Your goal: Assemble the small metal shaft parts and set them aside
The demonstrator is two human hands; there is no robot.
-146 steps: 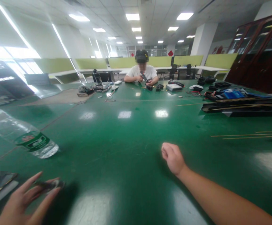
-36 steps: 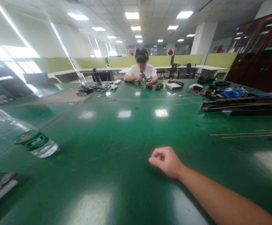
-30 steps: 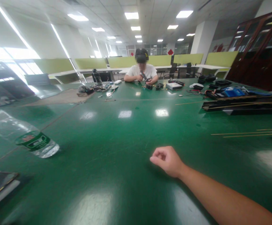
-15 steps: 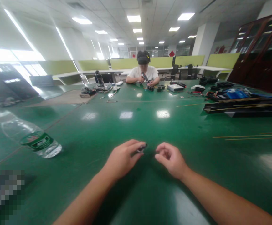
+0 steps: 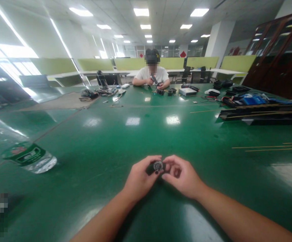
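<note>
Over the near part of the green table, my left hand point(image 5: 140, 176) is closed around a small round metal part point(image 5: 158, 166). The part is dark grey with a ridged, ring-like face turned toward me and a short tube-like bit below it. My right hand point(image 5: 183, 176) meets it from the right, fingers curled, with thumb and forefinger at its edge. The back of the part is hidden by the fingers, and its exact kind cannot be made out.
A clear water bottle with a green label point(image 5: 32, 156) is at left. Thin yellowish rods point(image 5: 269, 148) and long black pieces point(image 5: 261, 117) lie at right. Across the green table point(image 5: 146, 134) a person in a white shirt point(image 5: 152, 75) handles a dark tool among small parts.
My hands have come together, and my right hand has closed in on the part. The part has turned so its round face shows. The view has shifted slightly.
</note>
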